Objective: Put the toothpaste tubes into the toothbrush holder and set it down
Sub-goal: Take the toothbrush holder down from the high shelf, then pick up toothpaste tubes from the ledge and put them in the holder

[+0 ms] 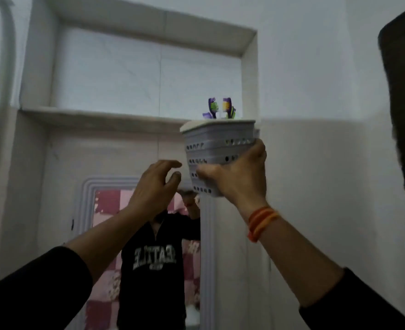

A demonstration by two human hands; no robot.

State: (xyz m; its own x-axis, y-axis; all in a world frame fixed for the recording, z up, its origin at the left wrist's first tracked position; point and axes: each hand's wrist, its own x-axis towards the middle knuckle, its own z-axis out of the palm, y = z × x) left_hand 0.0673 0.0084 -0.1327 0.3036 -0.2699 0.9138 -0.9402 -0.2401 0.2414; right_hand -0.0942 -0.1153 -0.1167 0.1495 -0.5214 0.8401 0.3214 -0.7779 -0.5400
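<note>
The right hand [238,179] clamps its fingers around the toothbrush holder [217,144], while the left hand [155,186] hovers just beside it, fingers spread and empty.

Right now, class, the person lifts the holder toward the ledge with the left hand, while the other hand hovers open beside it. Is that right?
Not quite. The head view shows the right hand, the one with orange bands at the wrist, gripping the holder near the ledge. The left hand is the one hovering open beside it.
</note>
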